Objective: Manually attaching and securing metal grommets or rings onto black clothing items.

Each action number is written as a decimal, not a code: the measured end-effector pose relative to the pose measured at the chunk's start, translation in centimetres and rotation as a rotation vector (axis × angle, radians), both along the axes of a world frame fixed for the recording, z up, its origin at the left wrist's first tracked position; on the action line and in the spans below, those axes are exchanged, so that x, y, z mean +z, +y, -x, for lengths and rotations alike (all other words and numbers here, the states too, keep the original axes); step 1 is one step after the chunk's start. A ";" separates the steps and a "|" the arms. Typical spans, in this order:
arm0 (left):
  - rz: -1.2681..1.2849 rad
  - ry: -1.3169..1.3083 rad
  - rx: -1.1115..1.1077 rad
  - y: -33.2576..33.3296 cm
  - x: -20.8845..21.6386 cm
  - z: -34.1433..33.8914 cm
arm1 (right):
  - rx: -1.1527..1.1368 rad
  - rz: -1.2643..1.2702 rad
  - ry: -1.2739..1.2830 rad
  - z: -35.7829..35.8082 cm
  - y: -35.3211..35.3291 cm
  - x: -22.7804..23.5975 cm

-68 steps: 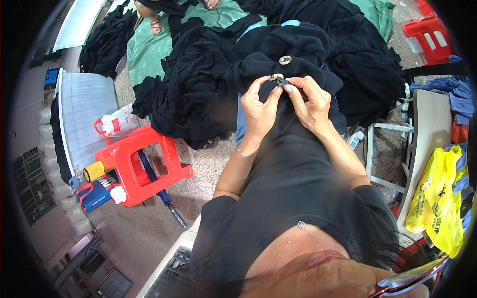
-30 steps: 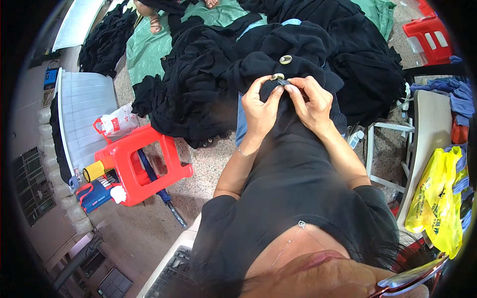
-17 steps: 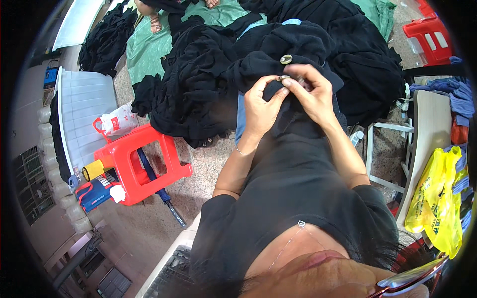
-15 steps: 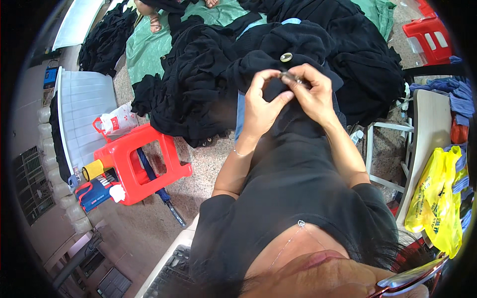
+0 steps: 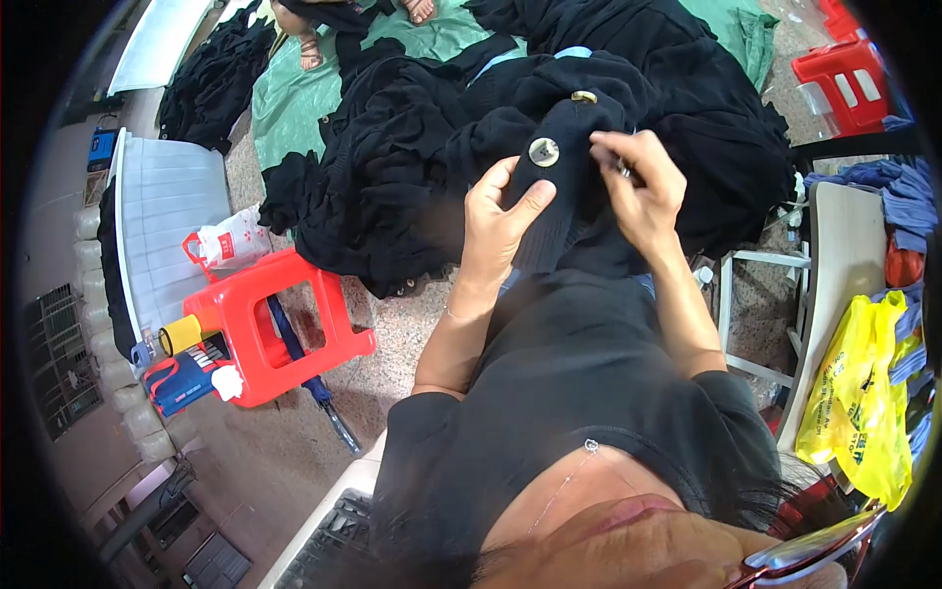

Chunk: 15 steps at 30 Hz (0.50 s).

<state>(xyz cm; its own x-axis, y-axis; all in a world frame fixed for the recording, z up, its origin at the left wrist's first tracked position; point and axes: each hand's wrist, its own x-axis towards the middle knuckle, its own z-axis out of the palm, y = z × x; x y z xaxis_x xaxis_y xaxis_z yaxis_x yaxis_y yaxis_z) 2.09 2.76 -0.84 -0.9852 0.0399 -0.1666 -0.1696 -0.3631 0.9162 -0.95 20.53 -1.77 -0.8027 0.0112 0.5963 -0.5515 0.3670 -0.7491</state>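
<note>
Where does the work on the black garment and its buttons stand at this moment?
Two buttons sit on the black garment: a round pale button and a brass-coloured one above it. In hand: the left hand holds the fabric up beneath the pale button, while the right hand pinches a small object at the cloth; what it is cannot be told. A large heap of black garments lies behind.

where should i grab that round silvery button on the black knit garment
Pinch the round silvery button by its rim from above. It lies flat, face up, on a fold of the black knit garment, which the left hand props up from behind. Only its edge offers purchase.
</note>
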 end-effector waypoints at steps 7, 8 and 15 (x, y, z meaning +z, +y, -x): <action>0.056 0.078 -0.052 -0.7 -1.1 0.4 | 0.069 -0.212 0.114 -0.2 -0.7 0.3; 0.056 0.080 -0.050 -0.7 -1.0 0.4 | 0.070 -0.254 0.131 0.0 -0.7 0.3; -0.001 0.074 -0.134 -0.7 0.4 0.0 | 0.139 0.007 -0.048 0.2 -1.2 -0.1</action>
